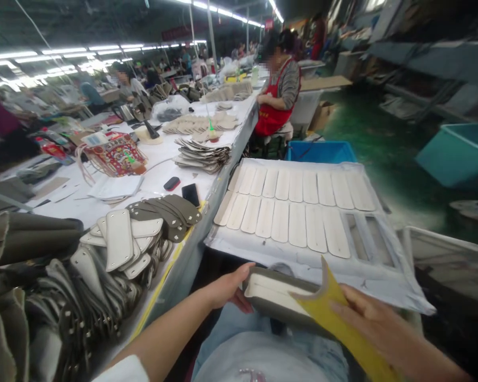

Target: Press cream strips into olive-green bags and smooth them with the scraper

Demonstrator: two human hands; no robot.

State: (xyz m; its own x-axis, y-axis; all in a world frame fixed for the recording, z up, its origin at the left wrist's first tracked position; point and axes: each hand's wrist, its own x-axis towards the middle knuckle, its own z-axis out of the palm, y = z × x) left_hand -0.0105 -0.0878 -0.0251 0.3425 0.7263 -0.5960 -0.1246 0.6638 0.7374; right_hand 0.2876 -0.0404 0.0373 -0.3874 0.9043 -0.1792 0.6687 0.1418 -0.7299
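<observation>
My left hand grips the left end of a grey and cream leather piece held over my lap. My right hand pinches a yellow strip that curls up over the right end of that piece. Just beyond them lies a board covered with white sheeting, with two rows of several cream oblong pieces laid side by side.
A long white worktable runs along the left, holding stacks of grey and cream cut pieces, a phone and a patterned bag. A person in a red apron sits further along. Blue bins stand on the green floor at right.
</observation>
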